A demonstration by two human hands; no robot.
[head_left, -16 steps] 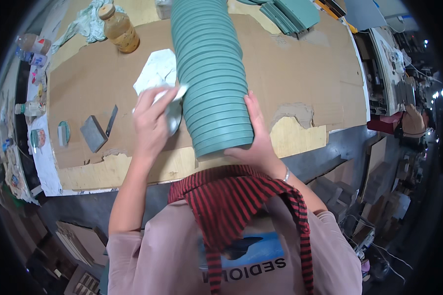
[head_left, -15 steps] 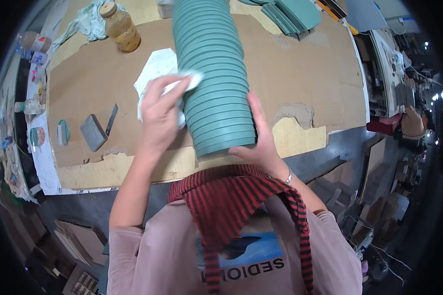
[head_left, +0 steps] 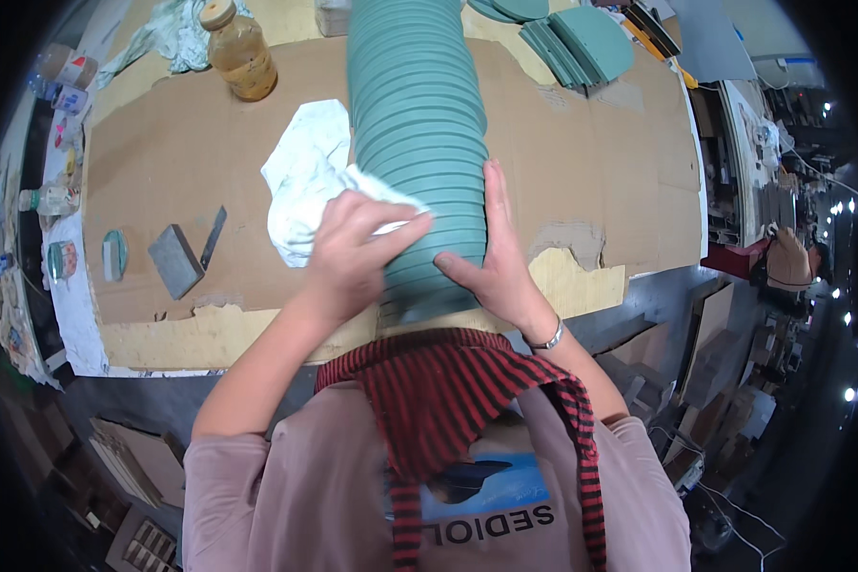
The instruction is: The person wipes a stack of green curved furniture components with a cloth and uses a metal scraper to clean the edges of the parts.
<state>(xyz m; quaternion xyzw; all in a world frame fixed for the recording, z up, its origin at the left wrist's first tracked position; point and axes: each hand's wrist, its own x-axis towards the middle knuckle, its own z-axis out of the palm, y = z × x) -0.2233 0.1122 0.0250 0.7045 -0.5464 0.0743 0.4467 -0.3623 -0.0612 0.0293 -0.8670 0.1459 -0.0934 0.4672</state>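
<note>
One long, rounded, ribbed green stack (head_left: pixel 419 124), our left hand (head_left: pixel 349 246) pinching white cloth (head_left: pixel 307 191) on it, right hand (head_left: pixel 505 272) spread alongside, touching.

The stacked green pieces (head_left: pixel 419 124) look smooth with a low sheen; their material is unclear. The white cloth (head_left: pixel 305 181) is matt and crumpled. The brown cardboard (head_left: pixel 200 143) is matt, rough where torn; the pale wood (head_left: pixel 582 278), smooth and grained. The grey block (head_left: pixel 176 261) looks dull, the wristband (head_left: pixel 548 336) shiny metal.
</note>
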